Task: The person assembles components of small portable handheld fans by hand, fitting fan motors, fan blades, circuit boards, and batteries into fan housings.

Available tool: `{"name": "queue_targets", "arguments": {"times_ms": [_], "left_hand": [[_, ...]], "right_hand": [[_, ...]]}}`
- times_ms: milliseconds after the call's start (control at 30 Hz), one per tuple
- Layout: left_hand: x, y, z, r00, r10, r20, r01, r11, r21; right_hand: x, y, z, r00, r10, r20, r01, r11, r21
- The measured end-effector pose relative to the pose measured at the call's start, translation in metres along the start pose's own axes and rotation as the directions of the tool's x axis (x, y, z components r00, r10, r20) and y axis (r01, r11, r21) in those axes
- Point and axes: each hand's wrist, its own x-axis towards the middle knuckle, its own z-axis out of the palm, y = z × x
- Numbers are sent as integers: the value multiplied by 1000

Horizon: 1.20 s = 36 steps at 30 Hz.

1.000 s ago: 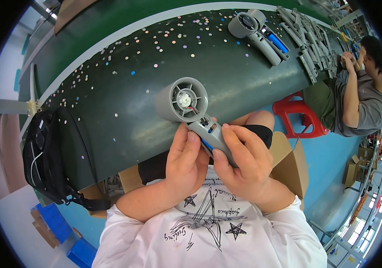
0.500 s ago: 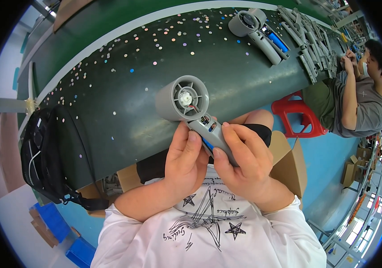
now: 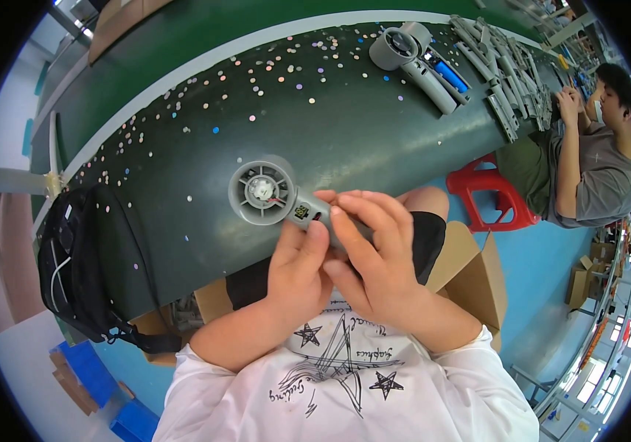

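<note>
Between my two hands is a grey handheld fan (image 3: 262, 193), its round head pointing to the left and its handle running back toward the right. White hub parts and a bit of red wire show inside the spoked ring. A small circuit board shows in an opening near the handle's neck. My left hand (image 3: 299, 259) grips the handle from the near side, thumb up against the neck. My right hand (image 3: 376, 254) wraps over the rest of the handle, hiding most of it.
On the dark green table (image 3: 315, 140) lie many small coloured dots. More grey fan bodies (image 3: 396, 50), one beside a blue battery (image 3: 448, 75), and a pile of grey handle shells (image 3: 503, 70) lie far right. A black bag (image 3: 79, 258) sits left. A co-worker (image 3: 595, 155) sits near a red stool (image 3: 489, 195).
The fan has swung left and slightly nearer, its head now level with the handle. My right hand has shifted left over the handle, and the blue part inside it no longer shows.
</note>
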Motion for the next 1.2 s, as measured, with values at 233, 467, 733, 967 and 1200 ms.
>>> {"name": "queue_targets", "arguments": {"times_ms": [233, 467, 733, 967, 1200], "left_hand": [[9, 1, -16, 958, 150, 245, -204, 956, 210], [13, 29, -11, 842, 538, 36, -448, 660, 604], [6, 27, -7, 847, 511, 145, -442, 528, 725], [11, 9, -14, 787, 589, 182, -484, 407, 775], [26, 20, -16, 785, 597, 166, -525, 497, 691]], "right_hand": [[-16, 3, -26, 812, 372, 450, -582, 576, 574], [-20, 8, -34, 974, 162, 156, -192, 959, 208], [-24, 2, -30, 991, 128, -23, -123, 977, 173], [-26, 10, -28, 981, 192, 6, -189, 956, 224], [-1, 16, -38, 977, 201, 69, -211, 960, 185]]}}
